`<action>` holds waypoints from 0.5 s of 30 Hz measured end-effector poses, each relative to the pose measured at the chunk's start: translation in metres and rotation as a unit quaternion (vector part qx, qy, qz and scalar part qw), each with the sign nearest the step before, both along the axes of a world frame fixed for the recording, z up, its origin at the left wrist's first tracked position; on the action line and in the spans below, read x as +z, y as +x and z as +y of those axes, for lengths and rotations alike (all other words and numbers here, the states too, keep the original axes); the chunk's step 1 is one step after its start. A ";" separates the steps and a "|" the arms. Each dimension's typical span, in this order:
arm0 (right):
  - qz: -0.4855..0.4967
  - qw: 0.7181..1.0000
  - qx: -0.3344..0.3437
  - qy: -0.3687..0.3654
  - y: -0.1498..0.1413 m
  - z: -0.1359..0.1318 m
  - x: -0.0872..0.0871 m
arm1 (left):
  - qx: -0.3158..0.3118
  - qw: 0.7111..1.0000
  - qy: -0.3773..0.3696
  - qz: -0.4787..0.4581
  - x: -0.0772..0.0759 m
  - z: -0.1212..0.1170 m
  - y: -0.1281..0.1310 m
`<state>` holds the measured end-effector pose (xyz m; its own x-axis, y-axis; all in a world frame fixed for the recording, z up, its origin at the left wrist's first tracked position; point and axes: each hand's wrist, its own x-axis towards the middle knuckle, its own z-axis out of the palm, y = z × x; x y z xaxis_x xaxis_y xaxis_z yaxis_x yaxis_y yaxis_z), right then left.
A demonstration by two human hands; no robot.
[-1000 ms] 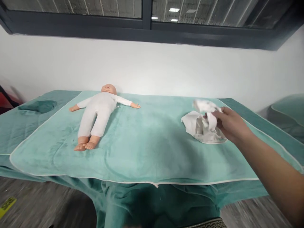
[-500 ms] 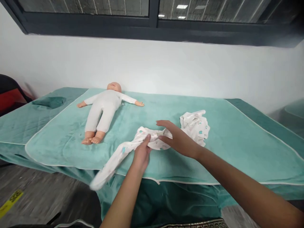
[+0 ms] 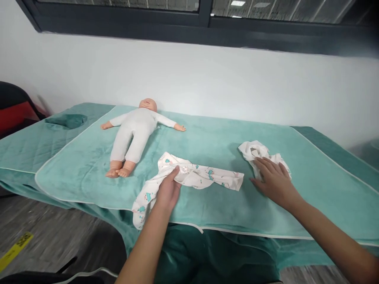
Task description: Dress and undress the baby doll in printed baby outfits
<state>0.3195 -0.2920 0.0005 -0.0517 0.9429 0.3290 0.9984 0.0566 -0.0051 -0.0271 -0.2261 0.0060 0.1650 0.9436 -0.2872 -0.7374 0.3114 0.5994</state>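
My left hand (image 3: pixel 169 189) is closed on a white baby garment (image 3: pixel 197 175) with a teal and pink print, thumb on top. One tube-like part of the garment stretches right across the bed, and another hangs down at the left over the front edge. Farther right, my right hand (image 3: pixel 274 181) lies palm down over a crumpled white cloth garment (image 3: pixel 254 150), fingers stretched out and touching it. That garment's shape cannot be made out in its folds. A baby doll (image 3: pixel 134 128) in a white suit rests on its back at the left, arms spread, apart from both hands.
A teal plush cover (image 3: pixel 207 134) with white piping spreads over the bed, which stands against a white wall (image 3: pixel 192 75) under a dark window frame (image 3: pixel 133 25). A red and black object (image 3: pixel 17 114) is at the far left. Yellow tape (image 3: pixel 14 250) marks the floor.
My right hand has moved right, away from the printed garment and onto the crumpled one, which now lies farther right. The printed garment's right part lies stretched out, and its left part hangs closer to my left arm.
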 end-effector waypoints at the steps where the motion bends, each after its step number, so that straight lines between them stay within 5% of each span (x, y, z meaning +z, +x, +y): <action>1: 0.029 0.999 0.012 -0.005 -0.011 -0.001 0.006 | 0.002 1.000 -0.002 -0.002 0.001 0.000 0.004; 5: 0.263 0.953 0.100 -0.114 -0.084 0.000 0.029 | -0.025 0.999 0.017 -0.037 0.009 -0.010 0.020; 10: 0.558 0.779 0.176 -0.226 -0.158 0.013 0.041 | -0.095 0.992 0.076 -0.044 0.034 -0.020 0.018; 15: 0.666 0.733 0.095 -0.104 -0.175 0.026 0.045 | -0.071 0.989 0.126 0.042 0.050 -0.014 -0.001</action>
<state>0.1447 -0.2661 0.0455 0.0465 0.9973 0.0574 0.0749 0.0539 -0.9957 -0.0285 -0.2404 0.0559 0.2863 0.9560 -0.0646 -0.6418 0.2414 0.7279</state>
